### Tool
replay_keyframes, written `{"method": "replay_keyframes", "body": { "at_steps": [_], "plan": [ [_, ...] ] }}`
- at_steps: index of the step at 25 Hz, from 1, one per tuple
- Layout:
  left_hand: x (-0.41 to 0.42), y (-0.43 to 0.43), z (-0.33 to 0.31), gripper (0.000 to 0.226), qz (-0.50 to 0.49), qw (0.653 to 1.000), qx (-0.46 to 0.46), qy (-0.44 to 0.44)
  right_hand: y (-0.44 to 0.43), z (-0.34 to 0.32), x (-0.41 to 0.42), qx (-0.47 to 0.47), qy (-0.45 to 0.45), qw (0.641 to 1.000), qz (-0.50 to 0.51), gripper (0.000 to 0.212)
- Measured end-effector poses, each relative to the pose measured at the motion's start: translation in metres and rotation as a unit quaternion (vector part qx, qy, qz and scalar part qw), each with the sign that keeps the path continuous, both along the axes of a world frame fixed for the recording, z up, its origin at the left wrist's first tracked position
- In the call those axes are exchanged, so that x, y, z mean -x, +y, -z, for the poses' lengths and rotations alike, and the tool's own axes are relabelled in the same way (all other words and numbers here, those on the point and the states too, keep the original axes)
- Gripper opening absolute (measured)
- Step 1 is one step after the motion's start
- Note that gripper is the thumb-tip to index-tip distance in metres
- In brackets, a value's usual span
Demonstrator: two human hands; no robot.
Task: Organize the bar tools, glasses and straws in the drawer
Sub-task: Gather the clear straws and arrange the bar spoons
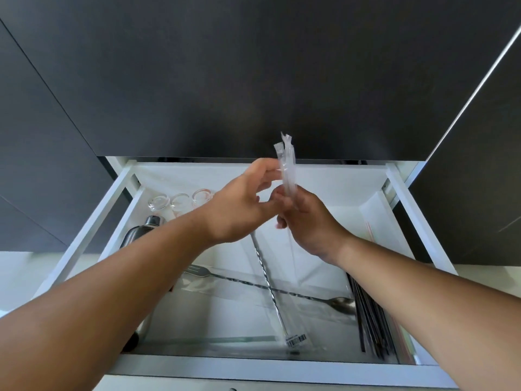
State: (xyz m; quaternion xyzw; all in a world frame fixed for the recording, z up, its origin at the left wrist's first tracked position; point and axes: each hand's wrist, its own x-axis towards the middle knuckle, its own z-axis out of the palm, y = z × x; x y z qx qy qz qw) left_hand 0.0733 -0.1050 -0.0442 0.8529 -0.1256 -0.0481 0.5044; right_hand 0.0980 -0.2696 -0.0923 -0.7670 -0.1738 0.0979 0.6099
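Above the open white drawer [84, 238], my right hand [307, 221] grips a bundle of clear wrapped straws [287, 165], held upright. My left hand [242, 207] touches the bundle with its fingertips from the left. On the drawer floor two long twisted bar spoons [267, 280] lie crossed, one with a fork end [197, 270]. Three small clear glasses [180, 201] stand in a row at the back left. Next to them lies a steel shaker [141, 231], partly hidden by my left forearm.
Dark straws [372, 320] lie along the drawer's right side, next to white wrapped straws [377, 221] with red print. A clear plastic sleeve with a barcode [296, 340] lies near the front. Dark cabinet fronts [253, 80] rise behind the drawer.
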Motion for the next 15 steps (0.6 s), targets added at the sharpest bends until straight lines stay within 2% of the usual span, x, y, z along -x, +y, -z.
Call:
{"method": "replay_keyframes", "body": {
  "at_steps": [4,7,9,10,12,14,15],
  "plan": [
    [0.0,-0.006,-0.004,0.022,-0.016,0.995,0.095,-0.005,0.009,-0.007,0.001,-0.054,-0.006,0.993,-0.106,0.015],
    [0.001,-0.007,-0.01,0.019,-0.043,0.987,0.153,-0.001,0.011,-0.015,0.003,-0.185,0.112,0.968,-0.131,0.01],
    [-0.002,-0.003,-0.013,0.023,-0.076,0.979,0.185,0.041,0.008,-0.021,0.005,-0.231,0.192,0.943,-0.147,0.012],
    [-0.004,0.002,-0.013,0.031,-0.083,0.975,0.187,0.083,0.006,-0.023,0.005,-0.241,0.208,0.937,-0.147,0.015],
    [-0.005,0.014,-0.012,0.041,-0.031,0.962,0.153,0.226,0.001,-0.029,0.004,-0.266,0.212,0.932,-0.125,0.024],
    [0.003,0.016,-0.006,0.06,0.042,0.916,0.086,0.389,-0.005,-0.038,0.002,-0.303,0.184,0.931,-0.088,0.036],
    [0.01,0.012,-0.002,0.068,0.063,0.887,0.08,0.45,-0.009,-0.044,0.0,-0.322,0.153,0.932,-0.068,0.04]
  ]
}}
